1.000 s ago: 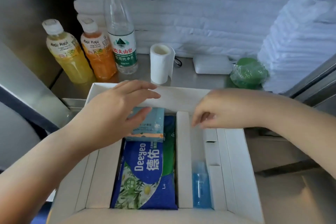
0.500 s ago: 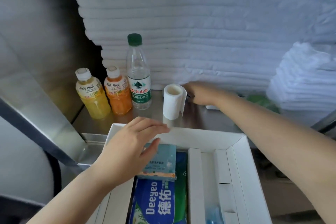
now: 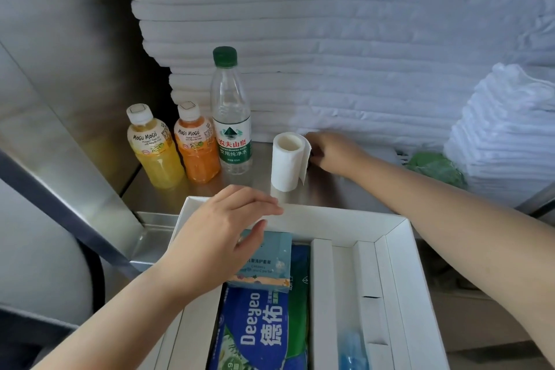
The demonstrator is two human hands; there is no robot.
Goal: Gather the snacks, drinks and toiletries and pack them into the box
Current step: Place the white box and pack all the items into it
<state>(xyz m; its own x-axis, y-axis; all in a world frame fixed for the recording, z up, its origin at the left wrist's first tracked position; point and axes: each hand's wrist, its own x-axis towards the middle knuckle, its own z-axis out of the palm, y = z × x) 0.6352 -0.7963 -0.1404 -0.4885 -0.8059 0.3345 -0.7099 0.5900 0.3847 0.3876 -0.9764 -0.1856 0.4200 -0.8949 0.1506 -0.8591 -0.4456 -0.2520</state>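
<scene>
Box: white card box (image 3: 345,221) with dividers, open-topped, at the near edge of the steel table (image 3: 330,194).
Wide compartment: a blue Deeyeo wipes pack (image 3: 255,333) lies flat over a green packet (image 3: 300,294); a small teal carton (image 3: 267,264) rests across their far end.
Narrow compartment: a small blue bottle (image 3: 353,348) at its near end.
Left hand: the left hand (image 3: 222,234) is over the box's far-left corner, fingers straight and close together above the rim, thumb at the teal carton's top edge, gripping nothing.
Right hand: the right hand (image 3: 333,153) is down on the table just behind the paper roll (image 3: 288,162); its fingertips are hidden by the roll, so I cannot tell whether it grips anything.
Drinks: a yellow juice bottle (image 3: 153,147), an orange juice bottle (image 3: 196,147) and a taller water bottle (image 3: 231,117) stand upright in a row left of the roll.
Far right: a green wrapped item (image 3: 435,170) lies on the table.
Behind: stacked white towels (image 3: 330,54).
</scene>
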